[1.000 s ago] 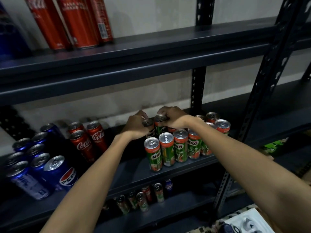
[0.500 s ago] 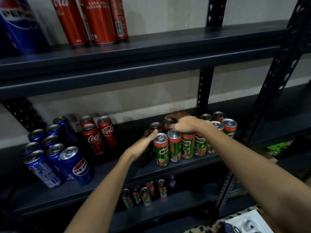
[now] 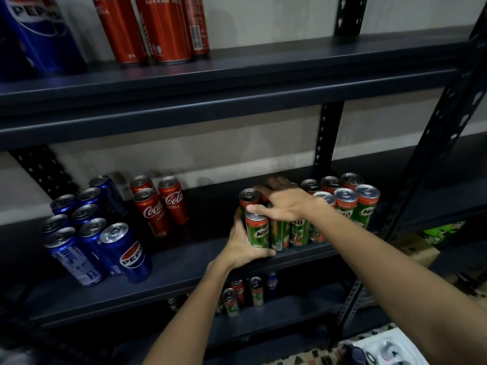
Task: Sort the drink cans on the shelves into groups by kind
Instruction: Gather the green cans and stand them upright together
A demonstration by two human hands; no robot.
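Note:
On the middle shelf [image 3: 179, 270] stands a cluster of green Milo cans [image 3: 366, 210] at the right. My left hand [image 3: 243, 250] grips the front-left Milo can [image 3: 259, 233] from its left side, with the thumb curled under its base. Over the can tops just behind it lies my right hand [image 3: 286, 204], fingers stretched out, thumb touching that can's lid. Three red Coca-Cola cans [image 3: 152, 214] stand mid-shelf. Several blue Pepsi cans [image 3: 123, 255] stand at the left.
The upper shelf holds tall red Coca-Cola cans [image 3: 163, 27] and a big Pepsi can [image 3: 39, 30]. On the lower shelf sit several mixed cans [image 3: 245, 293]. A dark perforated upright [image 3: 432, 143] frames the right side. A white object [image 3: 390, 349] lies at the bottom right.
My left hand came off the back can tops, dropped to the front and closed round the front-left Milo can. My right hand stayed over the can tops.

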